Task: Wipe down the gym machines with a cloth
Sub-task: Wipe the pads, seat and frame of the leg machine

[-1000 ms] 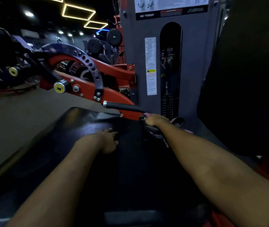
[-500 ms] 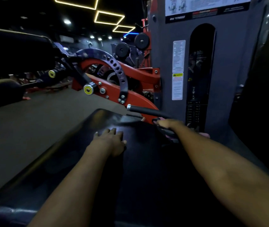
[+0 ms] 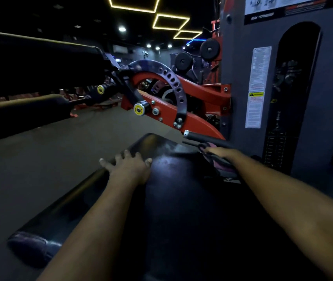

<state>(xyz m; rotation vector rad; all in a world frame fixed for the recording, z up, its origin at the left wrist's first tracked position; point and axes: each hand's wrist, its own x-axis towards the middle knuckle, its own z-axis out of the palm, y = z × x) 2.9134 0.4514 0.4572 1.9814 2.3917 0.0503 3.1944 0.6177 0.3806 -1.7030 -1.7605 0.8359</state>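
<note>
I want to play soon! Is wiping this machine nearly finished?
Not yet, probably. The seat pad shows smeary sheen at its far end, perhaps wiped. The right hand holds the cloth at the pad's right edge; the left hand rests flat. Handle and red frame remain.

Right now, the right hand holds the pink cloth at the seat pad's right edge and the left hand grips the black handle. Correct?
Not quite. The head view shows the left hand resting open on the left edge of the seat pad, not gripping the black handle. The right hand does hold the pink cloth at the right edge.
</note>
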